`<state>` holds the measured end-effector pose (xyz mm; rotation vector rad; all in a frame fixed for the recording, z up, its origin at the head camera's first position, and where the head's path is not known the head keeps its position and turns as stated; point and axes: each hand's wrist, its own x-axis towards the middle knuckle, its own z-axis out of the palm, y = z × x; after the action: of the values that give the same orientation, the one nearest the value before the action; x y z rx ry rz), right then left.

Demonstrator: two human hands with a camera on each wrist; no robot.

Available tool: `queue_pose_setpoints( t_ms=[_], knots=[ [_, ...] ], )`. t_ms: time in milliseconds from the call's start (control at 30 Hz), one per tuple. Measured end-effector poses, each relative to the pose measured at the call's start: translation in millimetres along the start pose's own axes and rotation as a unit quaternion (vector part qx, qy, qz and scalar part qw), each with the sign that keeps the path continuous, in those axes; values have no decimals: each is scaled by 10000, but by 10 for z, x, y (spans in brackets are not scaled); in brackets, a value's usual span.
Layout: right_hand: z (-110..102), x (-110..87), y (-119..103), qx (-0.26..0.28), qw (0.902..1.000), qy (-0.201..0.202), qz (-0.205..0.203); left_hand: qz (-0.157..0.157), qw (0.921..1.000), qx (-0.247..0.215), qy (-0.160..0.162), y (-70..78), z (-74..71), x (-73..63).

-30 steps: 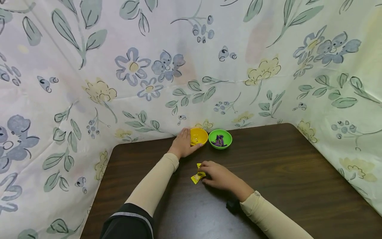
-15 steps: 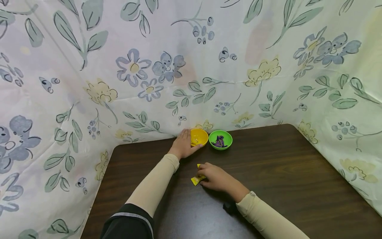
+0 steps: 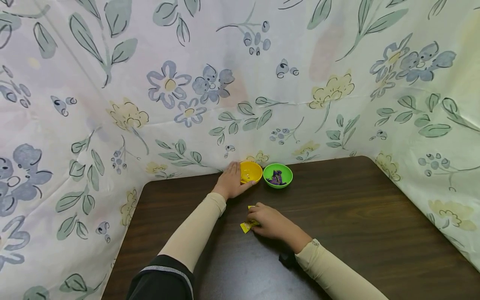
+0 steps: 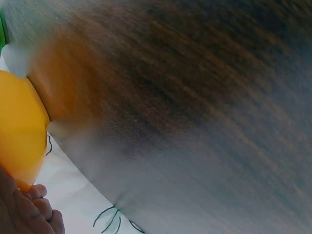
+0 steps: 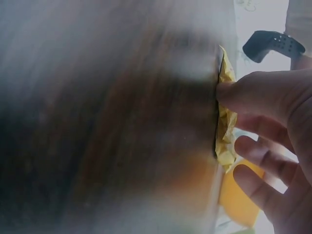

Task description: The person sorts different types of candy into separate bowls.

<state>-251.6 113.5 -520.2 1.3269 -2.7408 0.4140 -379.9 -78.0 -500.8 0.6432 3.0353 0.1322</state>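
In the head view my left hand point(image 3: 230, 182) holds the left side of a yellow bowl point(image 3: 252, 171), fingers along its side and thumb at the front rim. The left wrist view shows fingertips point(image 4: 44, 207) curled at the same bowl point(image 4: 22, 126). Nearer me, my right hand point(image 3: 271, 221) pinches a candy in a yellow wrapper point(image 3: 245, 227), whose two ends stick out past the fingers. Seen from the right wrist, the thumb presses the crinkled wrapper point(image 5: 225, 124) close over the tabletop, with the other fingers behind it.
A green bowl point(image 3: 286, 178) stands right beside the yellow one, with purple-wrapped candies point(image 3: 276, 178) in it. Both are at the back edge of a dark wooden table point(image 3: 337, 200). Behind hangs a floral cloth point(image 3: 243, 83). A black strap point(image 3: 286, 259) shows under the right wrist.
My right hand has shifted slightly left and its fingers have closed in over the yellow candy, covering more of it. The left hand stays at the yellow bowl.
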Motion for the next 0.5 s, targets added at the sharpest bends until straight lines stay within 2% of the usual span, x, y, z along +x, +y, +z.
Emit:
queue_pose_setpoints(
  t_ms=[267,500],
  knots=[
    [-13,10,-27,-138,9999,-15,-41,51,9999,96,-36,-2,-8,1],
    [-10,2,-44,-52,10000,-39,45,44,10000,73,-21,2,-20,-17]
  ],
)
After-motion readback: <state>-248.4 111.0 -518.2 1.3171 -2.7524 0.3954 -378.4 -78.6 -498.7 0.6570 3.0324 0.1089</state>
